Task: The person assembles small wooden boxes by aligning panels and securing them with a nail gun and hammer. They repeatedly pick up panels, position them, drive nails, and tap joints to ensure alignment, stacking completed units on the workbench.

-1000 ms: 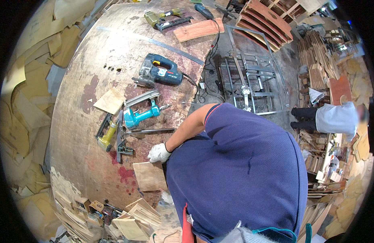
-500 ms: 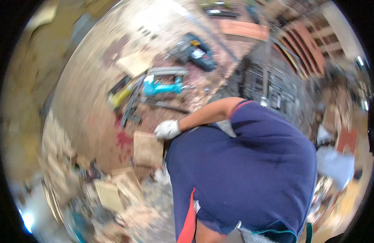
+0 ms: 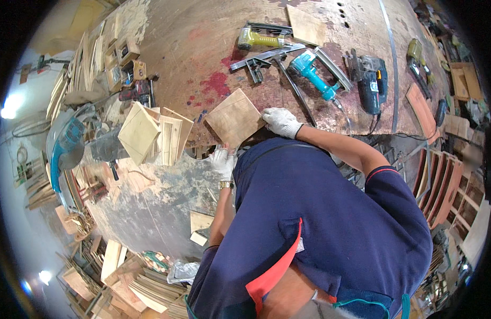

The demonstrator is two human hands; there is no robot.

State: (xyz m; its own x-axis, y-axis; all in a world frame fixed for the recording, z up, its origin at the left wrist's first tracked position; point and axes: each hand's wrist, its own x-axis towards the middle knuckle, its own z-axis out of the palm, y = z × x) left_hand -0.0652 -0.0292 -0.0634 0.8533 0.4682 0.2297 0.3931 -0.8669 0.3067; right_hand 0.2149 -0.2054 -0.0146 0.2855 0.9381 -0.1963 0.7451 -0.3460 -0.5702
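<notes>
A square wooden board lies at the near edge of the workbench, turned cornerwise, with thin lines marked on it. My left hand, in a white glove with bare fingertips showing, grips the board's near corner from below. At the board's right corner my right hand, also in a white glove, is closed on the edge, its fingertips partly hidden. Beyond the board lie a metal combination square and a teal nail gun. A dark metal bar rests between them and my right hand.
A stack of wooden boards stands left of my hands. Farther left is a teal circular saw. On the workbench are a yellow nail gun, a loose board and a jigsaw with a cord.
The head view has swung left and sharpened, so the bench tools sit farther right. My left hand has come into sight at the board. My right hand stays at the board's right corner.
</notes>
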